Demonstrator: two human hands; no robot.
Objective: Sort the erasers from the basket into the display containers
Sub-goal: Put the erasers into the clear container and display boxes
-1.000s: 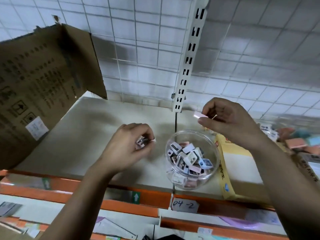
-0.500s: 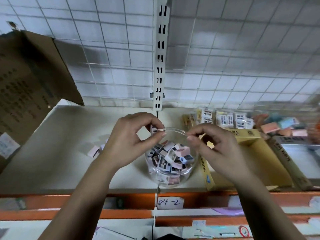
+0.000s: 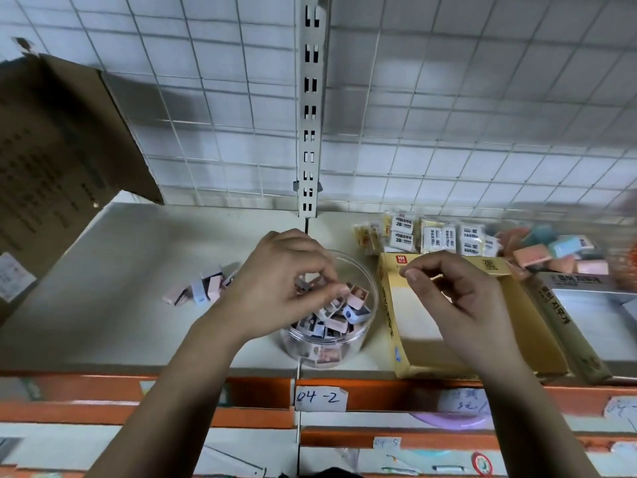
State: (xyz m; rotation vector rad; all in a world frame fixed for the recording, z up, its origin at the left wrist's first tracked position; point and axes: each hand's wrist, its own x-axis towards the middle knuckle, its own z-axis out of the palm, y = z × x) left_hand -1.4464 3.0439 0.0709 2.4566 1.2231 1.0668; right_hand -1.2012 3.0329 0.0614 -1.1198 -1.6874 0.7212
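While the left hand [image 3: 275, 288] hovers over the mouth of the clear round container [image 3: 370, 288], its curled fingers pinch a cluster of erasers [image 3: 305, 283] just above the rim. Inside the container lies a jumble of small mixed erasers [image 3: 341, 315] in pink, white, grey and blue, filling it roughly halfway. The container stands on the pale shelf [image 3: 120, 270], close to its front edge.

At 3 o'clock from the container the right hand [image 3: 458, 298] hangs above a yellow box [image 3: 448, 353]. Its fingers are curled, with thumb and forefinger close together; whether they pinch anything cannot be told. The yellow box lies flat just beside the container.

At 9 o'clock, apart from the container, a loose pile of erasers [image 3: 200, 288] lies on the shelf. At 1 o'clock, behind the yellow box, sit wrapped white erasers [image 3: 437, 236] marked 2B. Further toward 2 o'clock lies a blurred heap of pastel erasers [image 3: 558, 253], pink and blue. A grey box [image 3: 568, 322] lies beside the yellow one on its far side.

At 12 o'clock a slotted upright [image 3: 310, 115] rises against the wire grid [image 3: 448, 115]. At 10 o'clock a cardboard box [image 3: 62, 150] stands with its flap open. At 6 o'clock a paper label [image 3: 320, 396] reading 04-2 sticks to the orange shelf edge [image 3: 206, 391].
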